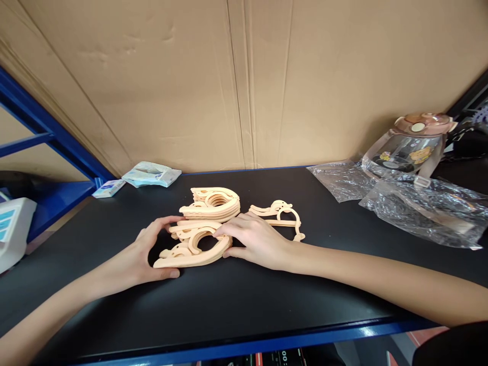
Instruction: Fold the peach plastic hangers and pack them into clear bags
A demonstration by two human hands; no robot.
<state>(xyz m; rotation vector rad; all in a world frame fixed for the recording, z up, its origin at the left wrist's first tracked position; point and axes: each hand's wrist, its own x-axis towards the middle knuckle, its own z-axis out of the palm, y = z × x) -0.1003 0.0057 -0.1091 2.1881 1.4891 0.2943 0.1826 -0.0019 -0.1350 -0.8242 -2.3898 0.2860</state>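
Note:
A stack of beige plastic folding hangers (pixel 190 262) lies on the black tabletop, folded flat, between my two hands. My left hand (pixel 143 254) spans the stack's left end, thumb at the near side and fingers at the far side. On its right end, my right hand (pixel 259 241) grips with thumb and bent fingers; some fingertips are hidden. Just behind sits a second stack of folded hangers (pixel 229 211), close against the first. Partly covered by my right hand, a loose hanger (pixel 297 223) rests to the right, with its curved hook part showing.
Clear plastic bags (pixel 423 213) lie at the right beside a transparent water bottle (pixel 409 147) with a brown lid and strap. A light blue tissue pack (pixel 150 174) and a small box (pixel 109 188) sit at the back left. Cardboard (pixel 171 91) lines the back.

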